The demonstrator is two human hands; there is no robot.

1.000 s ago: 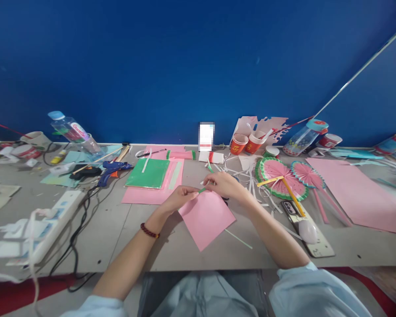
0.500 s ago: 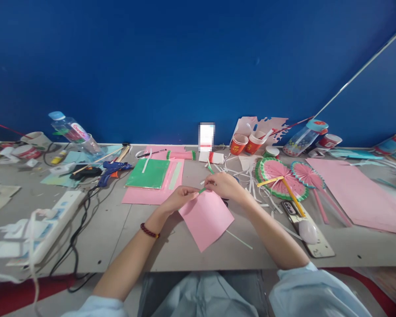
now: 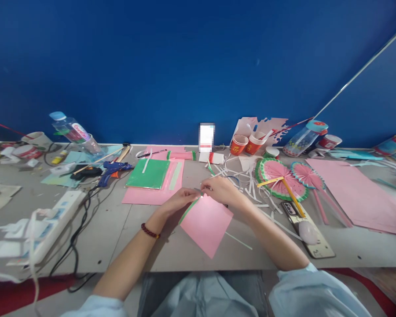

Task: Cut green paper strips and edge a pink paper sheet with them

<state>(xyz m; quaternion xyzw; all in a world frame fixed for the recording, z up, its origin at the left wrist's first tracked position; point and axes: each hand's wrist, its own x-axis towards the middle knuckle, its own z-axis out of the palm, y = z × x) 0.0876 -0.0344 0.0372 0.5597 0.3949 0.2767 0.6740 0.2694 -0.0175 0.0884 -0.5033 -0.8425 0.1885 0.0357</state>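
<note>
In the head view, a pink sheet is at the middle of the grey table, turned like a diamond, one corner pointing near. Its green strip runs lengthwise from near left to far right. The left hand and right hand pinch its far corner. Writing on the far-left bottle and the red cups is too small to read.

Deep blue wall behind a long grey tabletop, red-and-grey floor below.
</note>
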